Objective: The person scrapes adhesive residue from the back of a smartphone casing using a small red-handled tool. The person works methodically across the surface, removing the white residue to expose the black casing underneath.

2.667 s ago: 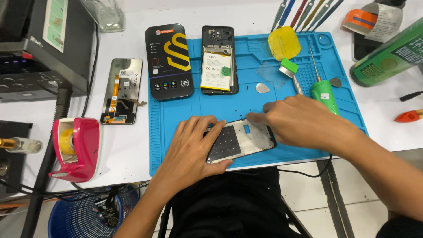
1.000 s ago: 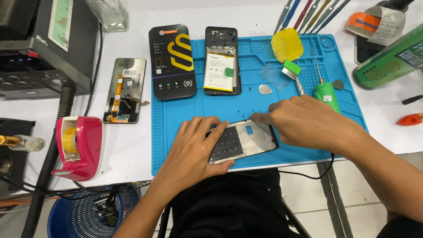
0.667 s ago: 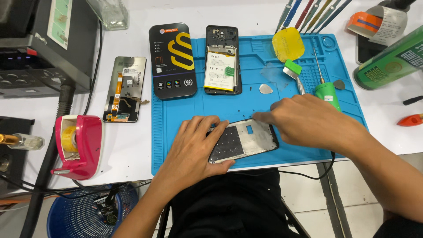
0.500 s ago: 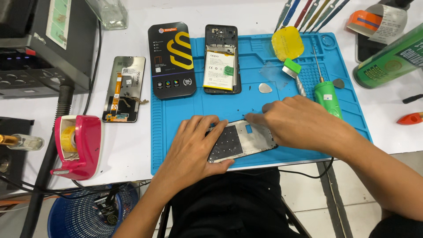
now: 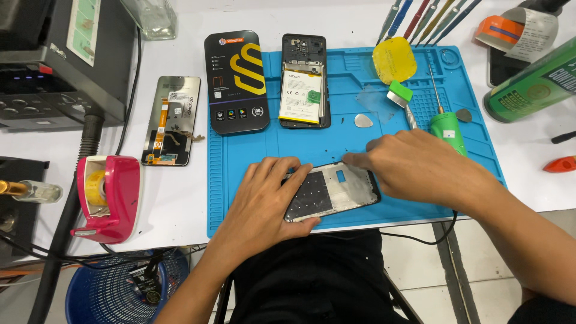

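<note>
While left hand (image 5: 264,201) grip pins phone frame (image 5: 333,192), right hand (image 5: 420,165) fingertips touching, blue mat (image 5: 468,150)

Bare mat (image 5: 252,180) left (screwdriver (image 5: 447,129) right)

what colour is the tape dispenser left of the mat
Pink tape dispenser, with a yellow roll inside; head view.
</note>
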